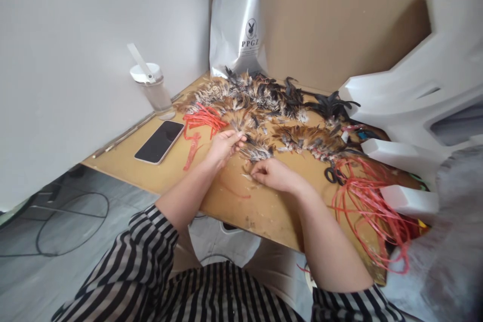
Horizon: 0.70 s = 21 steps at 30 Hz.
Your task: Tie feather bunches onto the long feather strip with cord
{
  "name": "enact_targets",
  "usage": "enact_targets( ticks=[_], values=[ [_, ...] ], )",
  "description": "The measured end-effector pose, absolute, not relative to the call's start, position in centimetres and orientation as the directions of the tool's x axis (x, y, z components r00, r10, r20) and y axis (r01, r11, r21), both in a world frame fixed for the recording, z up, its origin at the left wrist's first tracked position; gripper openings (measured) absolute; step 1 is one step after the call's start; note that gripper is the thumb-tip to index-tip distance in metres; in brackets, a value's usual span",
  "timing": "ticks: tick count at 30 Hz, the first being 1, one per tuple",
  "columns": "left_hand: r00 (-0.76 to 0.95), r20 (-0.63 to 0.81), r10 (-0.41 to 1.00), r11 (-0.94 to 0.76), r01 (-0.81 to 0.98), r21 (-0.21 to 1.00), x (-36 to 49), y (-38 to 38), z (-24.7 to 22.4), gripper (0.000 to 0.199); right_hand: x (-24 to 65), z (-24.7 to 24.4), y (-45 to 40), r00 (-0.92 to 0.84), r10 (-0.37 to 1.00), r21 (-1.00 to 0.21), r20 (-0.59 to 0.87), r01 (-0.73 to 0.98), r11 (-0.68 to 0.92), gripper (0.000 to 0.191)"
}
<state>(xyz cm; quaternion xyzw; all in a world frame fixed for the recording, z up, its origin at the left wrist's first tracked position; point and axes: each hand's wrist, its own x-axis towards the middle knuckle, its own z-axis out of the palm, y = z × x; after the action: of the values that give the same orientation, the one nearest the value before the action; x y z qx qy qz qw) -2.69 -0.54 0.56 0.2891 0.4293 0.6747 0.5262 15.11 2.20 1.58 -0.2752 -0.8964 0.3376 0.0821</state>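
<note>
My left hand [226,146] is closed in a pinch on the base of a brown feather bunch [243,121], whose tips fan out beyond the fingers. Curled low over the table, my right hand [272,174] has thumb and fingertips together near a small pale feather [247,176]; what they pinch, if anything, is too small to make out. A small pile of loose feathers [258,150] lies between and just beyond both hands. Farther back spreads a long heap of brown, white and black feathers [260,93], and another row of feathers [311,140] lies to the right.
Red ties [204,118] and a phone [160,142] lie on the left of the table [226,211], near a lidded cup [153,85]. Black-handled scissors [332,175] and tangled red strips [362,196] are at right, beside white foam [396,85]. A silver bag [236,30] stands behind.
</note>
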Motion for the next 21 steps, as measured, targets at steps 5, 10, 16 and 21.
enact_targets(
  ticks=[5, 10, 16, 21],
  values=[
    [-0.273, -0.07, 0.96, -0.066, -0.46, 0.885, -2.6, -0.6, 0.6, 0.022, 15.1, 1.9, 2.8, -0.693, 0.702, -0.556, 0.165, 0.523, 0.646, 0.017],
    [-0.27, -0.077, 0.96, -0.055, -0.449, 0.892, -2.5, -0.7, 0.7, 0.022, 14.6, 1.6, 2.8, -0.622, 0.751, -0.295, 0.222, 0.691, 0.66, 0.016],
    [-0.263, -0.061, 0.963, -0.069, -0.458, 0.887, -2.4, -0.6, 0.6, 0.023, 14.3, 0.8, 3.1, -0.526, 0.82, -0.268, 0.224, 0.776, 0.571, 0.019],
    [-0.255, -0.078, 0.964, -0.049, -0.458, 0.888, -2.4, -0.6, 0.6, 0.023, 15.4, 0.6, 4.5, -0.41, 0.877, -0.52, 0.249, 0.708, 0.479, 0.021]
  ],
)
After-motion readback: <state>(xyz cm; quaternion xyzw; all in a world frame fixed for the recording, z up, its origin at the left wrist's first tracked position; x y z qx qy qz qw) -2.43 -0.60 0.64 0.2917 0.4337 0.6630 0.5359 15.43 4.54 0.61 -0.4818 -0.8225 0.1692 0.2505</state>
